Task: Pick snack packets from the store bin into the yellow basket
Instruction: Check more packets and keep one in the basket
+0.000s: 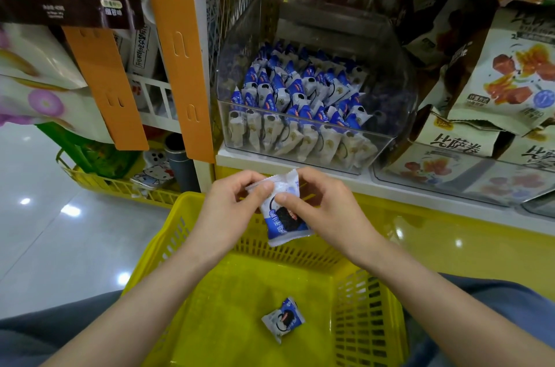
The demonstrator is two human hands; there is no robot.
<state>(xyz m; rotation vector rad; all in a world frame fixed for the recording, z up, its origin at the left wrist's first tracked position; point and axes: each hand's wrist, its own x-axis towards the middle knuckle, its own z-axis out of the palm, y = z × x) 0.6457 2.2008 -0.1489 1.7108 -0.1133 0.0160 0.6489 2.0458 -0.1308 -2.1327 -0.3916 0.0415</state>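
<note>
Store shelf [300, 166] w/ clear bin [390, 114] full of blue-white snack packets [294, 96], too many to count. Yellow basket [180, 228] below: 1 loose packet [283, 319] on its floor. Left hand [231, 204] & right hand [324, 204] both pinch 1 held packet [283, 221] above basket.

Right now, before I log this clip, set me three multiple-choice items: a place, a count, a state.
1. Where is the held packet? A over the yellow basket; B on the floor; C on the person's lap.
2. How many packets lie in the basket? A none; B one; C four.
3. Which hands grip that packet? A left only; B right only; C both.
1 A: it hangs over the basket's far end.
2 B: a single loose packet lies on its floor.
3 C: left hand and right hand both pinch it.
</note>
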